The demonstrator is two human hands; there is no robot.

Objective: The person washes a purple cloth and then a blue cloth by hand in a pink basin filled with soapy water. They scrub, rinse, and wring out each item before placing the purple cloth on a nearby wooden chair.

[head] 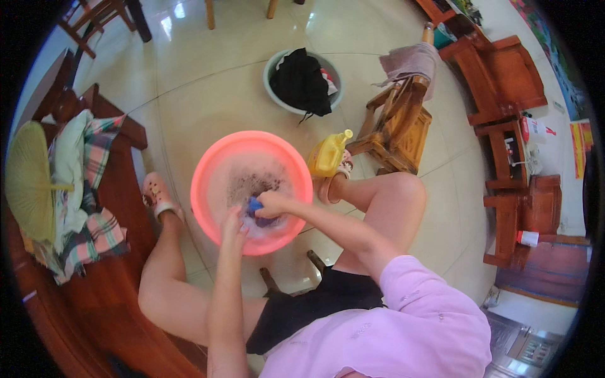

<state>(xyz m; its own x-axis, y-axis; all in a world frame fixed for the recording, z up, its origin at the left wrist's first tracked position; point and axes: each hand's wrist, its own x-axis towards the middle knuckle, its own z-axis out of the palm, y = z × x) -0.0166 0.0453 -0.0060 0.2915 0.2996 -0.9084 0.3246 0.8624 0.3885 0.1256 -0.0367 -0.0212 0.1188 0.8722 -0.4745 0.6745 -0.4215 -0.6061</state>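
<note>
A round pink plastic basin (200, 163) of sudsy water stands on the floor between my legs. Over its near part, my right hand (273, 204) grips a small blue object (254, 206), perhaps a brush, against dark wet cloth (264, 220) in the suds. Just to the left, my left hand (233, 222) is at the foam; whether its fingers hold any of the cloth cannot be made out. The lower part of the cloth is hidden by foam and water.
A yellow plastic jug (327, 155) stands by my right foot. Beyond the pink basin is a grey basin (270, 90) with black clothing (302, 80). A wooden chair (401, 137) with a towel (410, 61) is at right; a wooden bench (118, 189) with fabrics and a fan lies left.
</note>
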